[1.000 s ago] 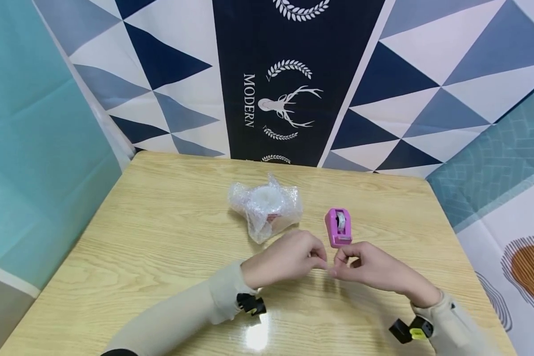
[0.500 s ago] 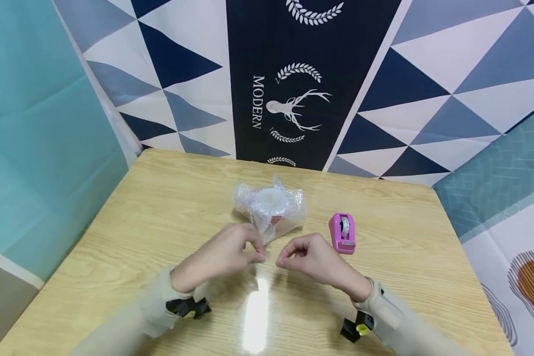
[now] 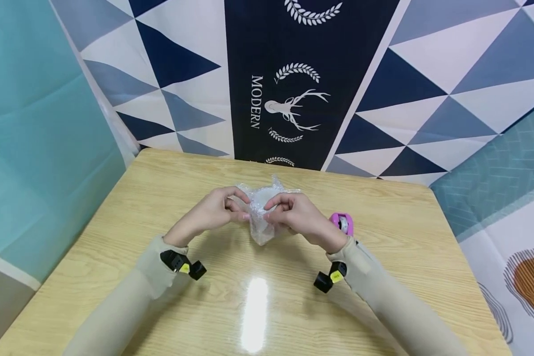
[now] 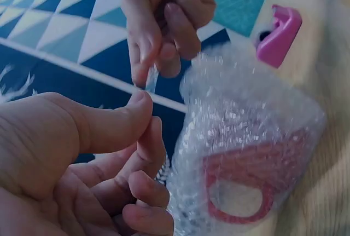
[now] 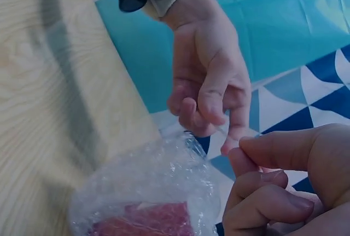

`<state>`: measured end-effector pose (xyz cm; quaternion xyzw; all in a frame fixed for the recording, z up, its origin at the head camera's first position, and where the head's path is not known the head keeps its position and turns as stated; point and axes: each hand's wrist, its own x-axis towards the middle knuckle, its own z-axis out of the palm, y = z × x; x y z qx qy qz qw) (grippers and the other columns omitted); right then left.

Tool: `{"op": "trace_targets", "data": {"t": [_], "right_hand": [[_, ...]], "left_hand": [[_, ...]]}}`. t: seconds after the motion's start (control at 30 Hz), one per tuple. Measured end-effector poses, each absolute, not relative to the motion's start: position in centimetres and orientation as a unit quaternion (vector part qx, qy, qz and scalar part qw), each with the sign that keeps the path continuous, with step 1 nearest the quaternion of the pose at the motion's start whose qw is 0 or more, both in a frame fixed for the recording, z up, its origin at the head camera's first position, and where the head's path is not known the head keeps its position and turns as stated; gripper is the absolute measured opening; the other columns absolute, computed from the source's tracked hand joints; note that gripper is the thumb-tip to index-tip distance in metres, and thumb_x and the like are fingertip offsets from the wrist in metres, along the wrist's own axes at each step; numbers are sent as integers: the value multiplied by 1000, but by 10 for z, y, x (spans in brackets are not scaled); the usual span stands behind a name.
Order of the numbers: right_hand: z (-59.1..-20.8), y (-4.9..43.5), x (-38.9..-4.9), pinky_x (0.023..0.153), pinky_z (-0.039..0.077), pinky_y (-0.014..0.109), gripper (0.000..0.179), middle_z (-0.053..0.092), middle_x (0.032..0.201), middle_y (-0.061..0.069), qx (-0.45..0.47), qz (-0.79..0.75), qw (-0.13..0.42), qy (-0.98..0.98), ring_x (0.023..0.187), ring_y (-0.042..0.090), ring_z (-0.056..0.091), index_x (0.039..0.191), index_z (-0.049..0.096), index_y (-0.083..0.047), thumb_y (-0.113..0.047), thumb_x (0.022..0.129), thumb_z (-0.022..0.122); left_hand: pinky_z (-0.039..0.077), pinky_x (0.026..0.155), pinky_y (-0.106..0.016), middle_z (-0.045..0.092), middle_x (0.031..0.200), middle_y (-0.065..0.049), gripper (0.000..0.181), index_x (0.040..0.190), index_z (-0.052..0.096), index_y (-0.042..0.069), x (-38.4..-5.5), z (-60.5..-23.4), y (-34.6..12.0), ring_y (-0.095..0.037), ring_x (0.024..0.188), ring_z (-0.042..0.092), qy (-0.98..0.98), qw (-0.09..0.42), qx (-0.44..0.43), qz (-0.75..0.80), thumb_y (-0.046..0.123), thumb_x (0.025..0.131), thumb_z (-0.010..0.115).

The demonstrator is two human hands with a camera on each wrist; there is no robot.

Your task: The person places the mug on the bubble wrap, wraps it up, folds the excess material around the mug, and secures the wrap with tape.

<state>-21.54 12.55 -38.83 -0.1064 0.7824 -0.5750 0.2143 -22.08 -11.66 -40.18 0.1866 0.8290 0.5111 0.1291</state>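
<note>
A bubble-wrapped bundle point(image 3: 261, 231) lies on the table; through the wrap in the left wrist view shows a pinkish-red thing point(image 4: 249, 156) with a ring-shaped part. Over the bundle, from its left side, comes my left hand point(image 3: 215, 210), pinching one end of a short clear strip of tape point(image 4: 152, 80) between thumb and forefinger. My right hand point(image 3: 299, 217), at the bundle's right, pinches the strip's other end. The fingertips of both hands face each other with a small gap. Part of the bundle is hidden behind the hands in the head view.
A pink tape dispenser point(image 3: 344, 223) stands right of the bundle, partly covered by the right wrist in the head view. The wooden table point(image 3: 187, 306) ends at a patterned cloth point(image 3: 276, 99) behind, with a teal cloth point(image 3: 49, 123) at the left.
Both hands have moved left from near the tape dispenser, then forward over the bundle, keeping their pinch. The bundle and dispenser have stayed in place on the table.
</note>
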Motion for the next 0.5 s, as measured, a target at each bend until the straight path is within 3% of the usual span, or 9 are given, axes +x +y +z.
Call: {"op": "trace_targets", "data": {"t": [0.13,0.27,0.4,0.5], "right_hand": [[-387,127,-224,45,29,22,21,62,72,4,-85,-572,225,784,53,10,42,109,64,-1,-4,88,64],[-389,133,-232,45,27,22,25,59,73,2,-85,-545,215,806,51,8,37,114,64,-1,-7,90,63],[-393,137,-236,45,26,21,24,68,78,1,-92,-515,210,826,50,7,34,115,71,-2,-14,95,66],[-393,137,-237,50,36,20,18,75,87,3,-121,-472,182,854,59,6,46,106,76,-3,-16,94,70]], "left_hand": [[41,62,-25,72,76,-8,21,102,66,4,-232,-406,-111,-20,72,62,825,136,164,524,11,88,81],[42,61,-24,67,68,0,20,90,65,6,-239,-409,-102,-15,67,60,833,120,157,516,11,85,84],[47,63,-25,68,69,0,22,88,65,6,-240,-410,-98,-11,66,62,841,106,154,507,10,83,85],[48,65,-25,70,71,-2,22,89,65,6,-239,-408,-97,-11,67,63,849,96,157,496,11,82,86]]}}
